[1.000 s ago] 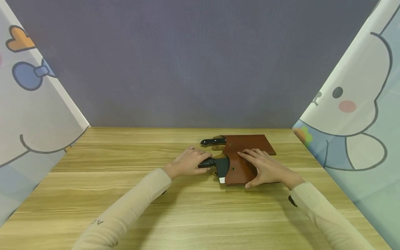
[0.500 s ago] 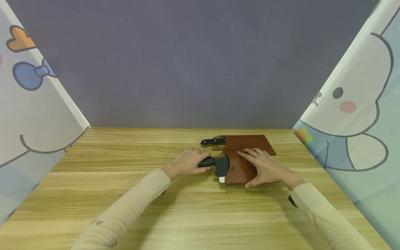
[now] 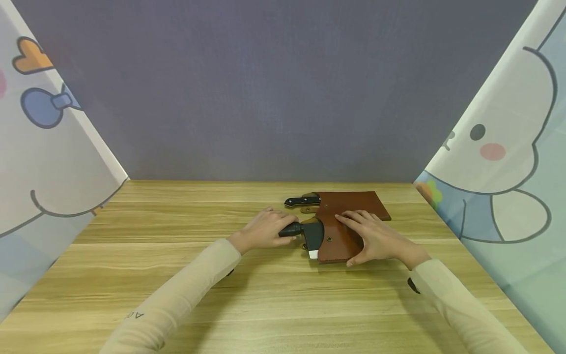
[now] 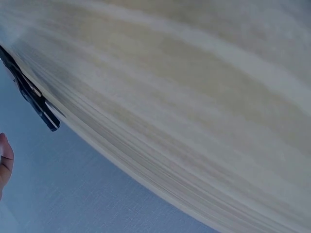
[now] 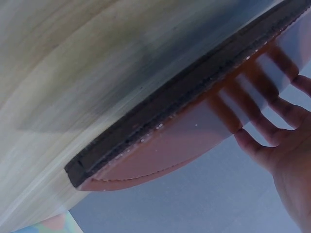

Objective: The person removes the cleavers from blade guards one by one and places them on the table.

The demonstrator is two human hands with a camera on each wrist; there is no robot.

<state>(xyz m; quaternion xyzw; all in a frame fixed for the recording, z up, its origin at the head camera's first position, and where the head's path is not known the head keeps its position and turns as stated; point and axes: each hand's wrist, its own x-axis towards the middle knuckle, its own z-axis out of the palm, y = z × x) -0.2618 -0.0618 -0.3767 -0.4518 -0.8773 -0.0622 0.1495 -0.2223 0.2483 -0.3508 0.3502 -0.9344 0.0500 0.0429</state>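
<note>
My left hand [image 3: 267,229] grips the black handle [image 3: 291,229] of a cleaver. The cleaver's dark blade [image 3: 313,236] sits mostly inside a brown leather sheath [image 3: 336,246], with a strip near the handle showing at the sheath's left end. Over the sheath lies my right hand [image 3: 376,236], fingers spread on top and thumb at the near edge. In the right wrist view, several fingertips touch the glossy leather [image 5: 165,155]. Only a bit of the left hand [image 4: 5,160] shows in the left wrist view, near a black handle [image 4: 36,97].
Just behind, a second knife with a black riveted handle [image 3: 302,201] lies in another brown sheath [image 3: 353,204]. Small strap tabs [image 3: 308,210] stick out beside it. The wooden table [image 3: 155,211] meets a grey back wall [image 3: 265,98], with cartoon-printed side panels [image 3: 486,187].
</note>
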